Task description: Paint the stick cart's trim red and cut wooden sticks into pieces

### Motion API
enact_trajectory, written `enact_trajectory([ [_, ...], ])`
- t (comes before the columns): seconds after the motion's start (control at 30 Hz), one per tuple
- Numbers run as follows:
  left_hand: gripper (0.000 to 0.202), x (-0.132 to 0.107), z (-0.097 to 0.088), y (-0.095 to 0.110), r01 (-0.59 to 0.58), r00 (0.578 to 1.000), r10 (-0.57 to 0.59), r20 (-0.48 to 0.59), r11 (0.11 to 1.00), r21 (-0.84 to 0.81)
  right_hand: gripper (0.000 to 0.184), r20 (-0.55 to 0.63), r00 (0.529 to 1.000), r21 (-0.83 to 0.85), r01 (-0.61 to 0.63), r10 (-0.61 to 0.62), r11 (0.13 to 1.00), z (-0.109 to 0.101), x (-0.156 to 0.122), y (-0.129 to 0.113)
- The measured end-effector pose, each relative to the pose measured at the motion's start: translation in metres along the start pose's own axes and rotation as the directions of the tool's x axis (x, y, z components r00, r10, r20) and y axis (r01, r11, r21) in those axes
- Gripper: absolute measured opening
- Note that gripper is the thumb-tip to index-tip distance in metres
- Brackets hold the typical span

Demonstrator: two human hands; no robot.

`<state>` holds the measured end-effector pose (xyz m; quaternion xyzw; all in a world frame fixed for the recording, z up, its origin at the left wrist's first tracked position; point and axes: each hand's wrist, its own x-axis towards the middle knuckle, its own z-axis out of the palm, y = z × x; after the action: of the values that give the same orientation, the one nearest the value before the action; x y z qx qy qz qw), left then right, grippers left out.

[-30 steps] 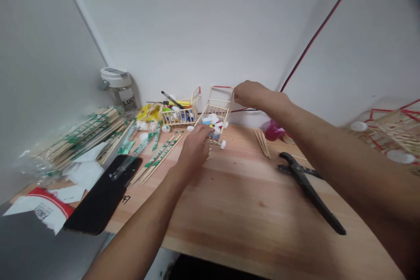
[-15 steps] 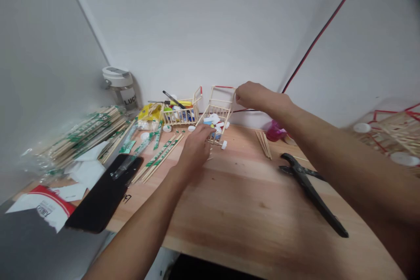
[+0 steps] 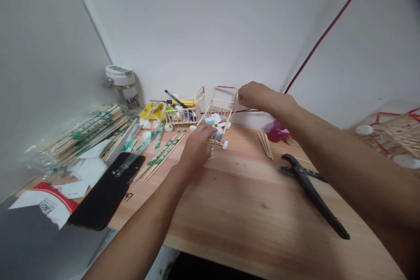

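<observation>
Both hands on the stick-built cart [image 3: 223, 104], near the back edge of the wooden tabletop [image 3: 243, 210]

On my feed, the right hand [image 3: 260, 97] is bunched at the cart's top corner and the left hand [image 3: 197, 148] spreads over its lower frame; I cannot tell whether either is clamped or only touching. I'd keep the pressure light and even, since thin stick joints could rack under one-sided force. The cart's basket holds white and blue pieces [image 3: 213, 119], partly hidden behind the left hand. Just left of it, a smaller stick crate [image 3: 173, 117] holds colored plastic pieces [image 3: 183, 116], with a dark-handled tool [image 3: 173, 99] lying across its top.
</observation>
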<state>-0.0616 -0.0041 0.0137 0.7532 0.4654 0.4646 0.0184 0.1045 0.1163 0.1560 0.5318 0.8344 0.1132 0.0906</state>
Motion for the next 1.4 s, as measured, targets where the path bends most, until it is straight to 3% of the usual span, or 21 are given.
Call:
enact_trajectory([
  [0.47, 0.047, 0.001, -0.001, 0.003, 0.014, 1.000, -0.014, 0.012, 1.000, 0.002, 0.027, 0.000, 1.000, -0.061, -0.005, 0.005, 0.998, 0.009, 0.009, -0.006],
  [0.97, 0.046, -0.001, 0.000, 0.001, -0.017, 1.000, 0.017, -0.005, 1.000, 0.008, 0.030, -0.093, 0.995, -0.076, -0.046, 0.038, 0.996, 0.016, 0.003, -0.007],
  [1.4, 0.044, -0.003, 0.003, -0.003, -0.006, 1.000, 0.005, -0.008, 1.000, -0.024, 0.027, -0.087, 0.996, -0.081, -0.005, -0.002, 0.997, 0.023, 0.011, -0.005],
])
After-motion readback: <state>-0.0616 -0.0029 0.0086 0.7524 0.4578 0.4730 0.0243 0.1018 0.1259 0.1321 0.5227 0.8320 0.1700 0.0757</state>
